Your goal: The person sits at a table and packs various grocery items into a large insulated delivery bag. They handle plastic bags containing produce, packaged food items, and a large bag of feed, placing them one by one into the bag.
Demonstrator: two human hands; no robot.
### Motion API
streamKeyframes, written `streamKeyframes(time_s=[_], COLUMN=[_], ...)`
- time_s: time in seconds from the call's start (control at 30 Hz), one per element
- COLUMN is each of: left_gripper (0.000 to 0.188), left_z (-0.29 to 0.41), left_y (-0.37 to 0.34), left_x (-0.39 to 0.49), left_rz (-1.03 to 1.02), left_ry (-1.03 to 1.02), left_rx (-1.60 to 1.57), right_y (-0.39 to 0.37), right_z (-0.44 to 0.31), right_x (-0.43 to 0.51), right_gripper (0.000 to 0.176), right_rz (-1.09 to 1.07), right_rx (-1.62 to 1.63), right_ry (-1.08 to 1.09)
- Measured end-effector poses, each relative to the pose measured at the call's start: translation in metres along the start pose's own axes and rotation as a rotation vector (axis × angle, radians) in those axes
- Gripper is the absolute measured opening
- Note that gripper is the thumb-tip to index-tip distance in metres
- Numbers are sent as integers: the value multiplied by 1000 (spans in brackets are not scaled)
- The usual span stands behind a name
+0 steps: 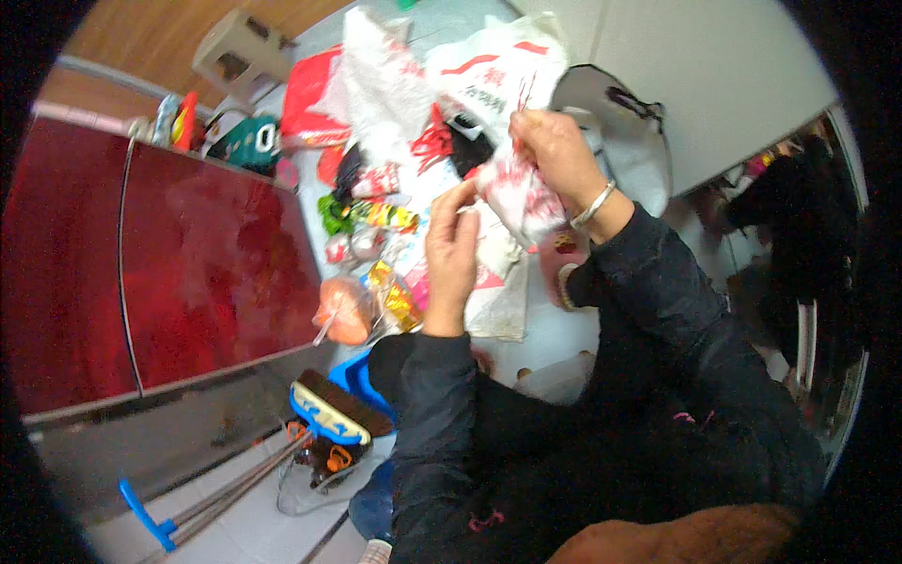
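Observation:
My right hand [560,151] pinches the gathered top of a small white plastic bag with red print [523,194]. The bag hangs below the fingers, bulging with contents I cannot make out. My left hand [449,247] is at the bag's left side, thumb and fingers apart, the fingertips at or very near its edge. Beneath both hands lie flattened plastic bags and papers [497,310]. A black bag [471,149] and a bunched red plastic bag [433,141] lie just beyond my left hand.
Left of my hands are a bag of orange contents [344,310], a gold packet [394,296], a yellow packet [384,213] and a green bag [334,215]. Large white bags [493,63] spread farther back. Dark red cabinet doors [218,261] flank the left; a broom [338,409] stands lower left.

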State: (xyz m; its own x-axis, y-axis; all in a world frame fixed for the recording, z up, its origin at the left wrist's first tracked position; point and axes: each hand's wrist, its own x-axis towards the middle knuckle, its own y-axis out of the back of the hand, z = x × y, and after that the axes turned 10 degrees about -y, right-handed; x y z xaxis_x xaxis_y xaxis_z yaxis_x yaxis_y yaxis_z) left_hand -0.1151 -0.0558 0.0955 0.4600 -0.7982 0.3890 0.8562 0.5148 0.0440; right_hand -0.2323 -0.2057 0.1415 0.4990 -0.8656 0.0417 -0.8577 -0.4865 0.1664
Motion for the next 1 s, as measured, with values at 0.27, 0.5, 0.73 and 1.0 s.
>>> streamKeyframes(time_s=[0.27,0.5,0.73,1.0], left_gripper=[31,66,41,40], left_z=[-53,-124,-109,-102], left_y=[-60,-118,-125,-130], left_x=[25,46,59,83], left_rz=[-240,-500,-601,-637], left_ry=[141,26,380,547], left_rx=[147,824,429,-215], right_y=[115,116,122,90], right_z=[49,155,185,175], right_x=[0,6,4,13], right_gripper=[37,34,36,33], right_rz=[562,513,400,188], right_rx=[-527,-603,-510,-501], right_ry=[39,-150,-269,-192])
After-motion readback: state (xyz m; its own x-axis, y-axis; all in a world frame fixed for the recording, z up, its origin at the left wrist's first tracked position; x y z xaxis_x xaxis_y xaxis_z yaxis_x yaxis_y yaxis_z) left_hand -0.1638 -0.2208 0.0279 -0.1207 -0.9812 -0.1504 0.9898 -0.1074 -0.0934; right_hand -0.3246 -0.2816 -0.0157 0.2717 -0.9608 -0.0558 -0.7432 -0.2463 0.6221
